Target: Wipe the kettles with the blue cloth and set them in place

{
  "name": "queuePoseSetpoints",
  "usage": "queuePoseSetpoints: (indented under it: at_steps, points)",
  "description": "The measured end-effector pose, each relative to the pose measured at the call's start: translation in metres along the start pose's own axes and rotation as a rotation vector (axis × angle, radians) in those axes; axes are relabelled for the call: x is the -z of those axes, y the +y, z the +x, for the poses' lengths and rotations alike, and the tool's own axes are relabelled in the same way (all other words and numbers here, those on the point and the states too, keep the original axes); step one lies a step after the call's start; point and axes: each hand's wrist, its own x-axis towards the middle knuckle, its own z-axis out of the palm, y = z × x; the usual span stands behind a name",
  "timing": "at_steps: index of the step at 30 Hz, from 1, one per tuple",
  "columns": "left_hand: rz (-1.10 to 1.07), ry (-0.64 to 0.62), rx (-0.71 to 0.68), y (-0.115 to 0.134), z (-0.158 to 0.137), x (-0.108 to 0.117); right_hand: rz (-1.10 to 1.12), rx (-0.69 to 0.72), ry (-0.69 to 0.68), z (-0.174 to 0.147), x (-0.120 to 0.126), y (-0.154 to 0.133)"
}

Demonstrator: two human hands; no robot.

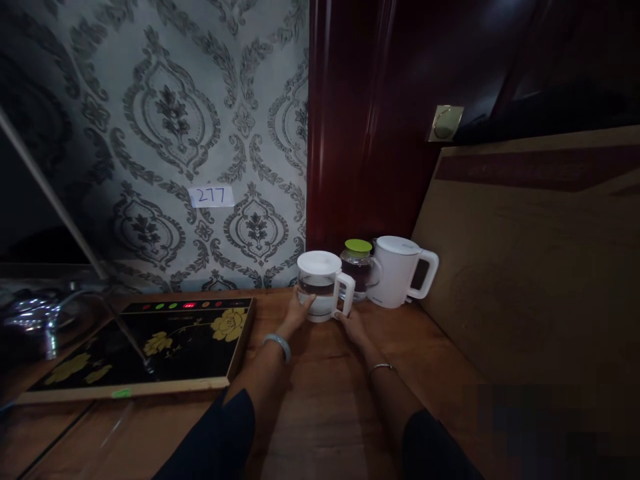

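A clear glass pitcher (324, 305) with a white lid and white handle stands on the wooden table, with clear liquid inside. My left hand (299, 310) is wrapped around the left side of its body, thumb across the glass. At the lower end of the handle, my right hand (353, 327) grips with its fingers partly hidden. Just behind it on the right is a glass jug (356, 270) with a green lid and dark contents. A white electric kettle (395, 273) stands beside that jug, its handle facing right.
On the left lies a black tea tray (193, 343) with gold flowers and a lit control strip; a metal spout (135, 347) reaches over it. A large cardboard box (530, 267) leans at the right. Patterned wallpaper (170, 127) and a dark red panel (360, 133) rise behind.
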Motion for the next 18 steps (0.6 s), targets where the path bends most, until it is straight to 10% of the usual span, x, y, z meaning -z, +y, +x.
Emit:
queuePoseSetpoints:
  at_steps: [18]
  points:
    - [0.048,0.1,0.024,-0.015,0.015,-0.019,-0.156,0.009,-0.002,0.03,0.013,0.009]
